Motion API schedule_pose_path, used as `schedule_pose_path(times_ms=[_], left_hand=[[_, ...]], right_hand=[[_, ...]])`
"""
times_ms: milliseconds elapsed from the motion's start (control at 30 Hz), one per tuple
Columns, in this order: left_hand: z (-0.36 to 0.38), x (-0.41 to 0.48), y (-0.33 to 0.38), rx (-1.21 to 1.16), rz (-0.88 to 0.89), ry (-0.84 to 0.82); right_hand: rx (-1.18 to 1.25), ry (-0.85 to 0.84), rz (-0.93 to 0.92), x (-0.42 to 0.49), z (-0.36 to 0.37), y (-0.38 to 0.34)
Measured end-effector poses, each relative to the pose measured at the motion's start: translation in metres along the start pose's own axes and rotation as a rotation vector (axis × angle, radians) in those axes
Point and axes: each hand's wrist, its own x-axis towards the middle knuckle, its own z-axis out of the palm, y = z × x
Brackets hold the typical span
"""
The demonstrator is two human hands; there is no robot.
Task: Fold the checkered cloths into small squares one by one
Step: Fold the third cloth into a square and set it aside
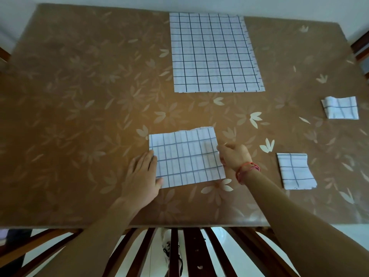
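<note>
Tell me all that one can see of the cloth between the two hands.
The cloth is white with a dark grid of thin lines, soft fabric, folded into a wide rectangle with an uneven far edge. It lies flat on the brown table near its front edge. The left hand presses flat on its left edge; the right hand seems to pinch its right edge.

1. Left hand [142, 174]: bare, with slim fingers.
2. Left forearm [111, 222]: bare from the wrist to the lower frame edge.
3. Right hand [233, 156]: bare.
4. Wrist cords [247, 170]: several thin strands, red and pink, bunched together round the right wrist.
5. Right forearm [299, 212]: bare from the cords to the frame corner.
6. Shoe [171, 254]: white with dark laces, glimpsed between chair slats [192, 252]. Whether the person wears it cannot be told.
</note>
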Motion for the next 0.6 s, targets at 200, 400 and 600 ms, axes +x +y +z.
schedule_pose_path(times_ms=[200, 400, 600], left_hand=[[-0.003, -0.001, 0.002, -0.034, -0.011, -0.001], [-0.006, -0.002, 0.002, -0.036, -0.006, 0.029], [-0.010, -0.001, 0.001, -0.084, -0.011, 0.026]], right_hand=[[0.136, -0.131, 0.139, 0.012, 0.009, -0.012], [-0.092, -0.102, -0.019, 0.027, 0.017, -0.017], [-0.189, -0.051, -0.088, 0.038, 0.014, -0.015]])
